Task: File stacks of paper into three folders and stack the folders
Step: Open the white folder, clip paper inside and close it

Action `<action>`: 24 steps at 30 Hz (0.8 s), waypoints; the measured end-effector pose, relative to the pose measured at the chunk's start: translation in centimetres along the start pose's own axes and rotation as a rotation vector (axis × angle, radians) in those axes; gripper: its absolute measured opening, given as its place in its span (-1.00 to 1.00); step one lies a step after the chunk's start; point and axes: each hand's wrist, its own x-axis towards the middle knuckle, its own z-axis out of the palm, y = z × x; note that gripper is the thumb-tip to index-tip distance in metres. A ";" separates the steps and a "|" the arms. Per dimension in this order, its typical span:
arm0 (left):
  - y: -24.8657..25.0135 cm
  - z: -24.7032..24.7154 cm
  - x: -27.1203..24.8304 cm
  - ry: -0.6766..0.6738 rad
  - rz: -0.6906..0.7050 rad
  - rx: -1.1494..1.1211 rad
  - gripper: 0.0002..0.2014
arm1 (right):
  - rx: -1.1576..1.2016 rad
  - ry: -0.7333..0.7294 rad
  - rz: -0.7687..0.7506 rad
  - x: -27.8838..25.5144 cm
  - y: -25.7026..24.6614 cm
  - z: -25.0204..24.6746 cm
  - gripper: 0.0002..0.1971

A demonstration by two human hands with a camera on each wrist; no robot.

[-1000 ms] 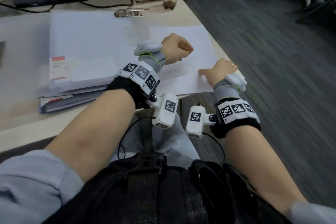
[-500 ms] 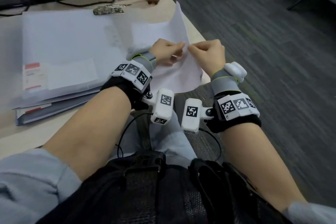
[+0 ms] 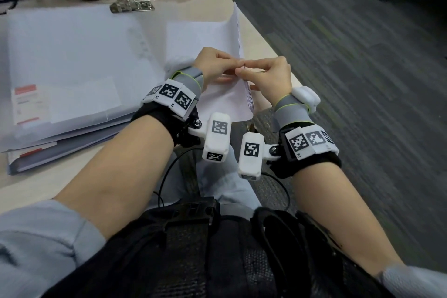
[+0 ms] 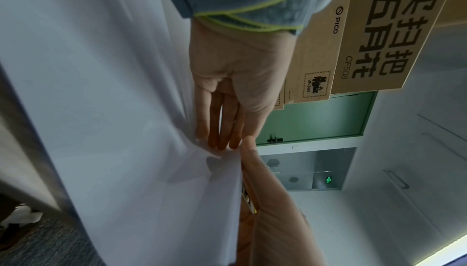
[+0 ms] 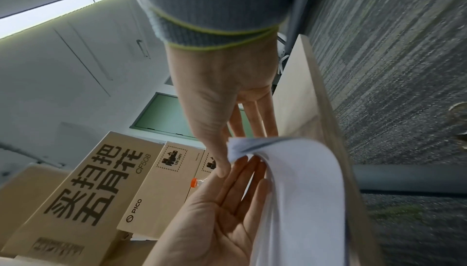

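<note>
since the earlier frame both hands are meeting closer together on the raised paper stack [image 3: 238,31], now standing steeper on its edge. left hand [image 3: 212,65] and right hand [image 3: 268,75] are pinching the stack's near long edge between thumbs and fingertips, at the desk's [image 3: 251,38] right edge. the sheets are bowing and fanning; they look light, floppy and slippery, so holding both ends of one edge seems wiser. folders [image 3: 72,60] are lying stacked on the desk's left part, just beside the stack.
</note>
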 end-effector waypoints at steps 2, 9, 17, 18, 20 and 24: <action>-0.2 0.0 0.0 -0.011 -0.003 -0.014 -0.79 | 0.019 -0.002 0.000 -0.1 0.1 0.0 -0.72; -0.4 0.0 0.3 -0.008 0.020 -0.040 -0.91 | 0.109 -0.022 0.049 0.1 0.7 0.0 -0.47; -0.7 -0.1 0.4 -0.022 0.016 -0.037 -0.79 | 0.251 -0.031 0.091 -0.3 0.6 -0.2 -0.52; -0.7 -0.1 0.4 -0.026 0.015 -0.036 -0.77 | 0.268 -0.030 0.097 -0.4 0.5 -0.3 -0.58; -0.7 0.0 0.4 -0.024 0.011 -0.038 -0.77 | 0.280 -0.021 0.111 -0.5 0.5 -0.4 -0.66; -0.6 0.2 0.4 0.005 0.016 0.017 -0.90 | 0.306 -0.011 0.132 -0.6 0.3 -0.5 -0.66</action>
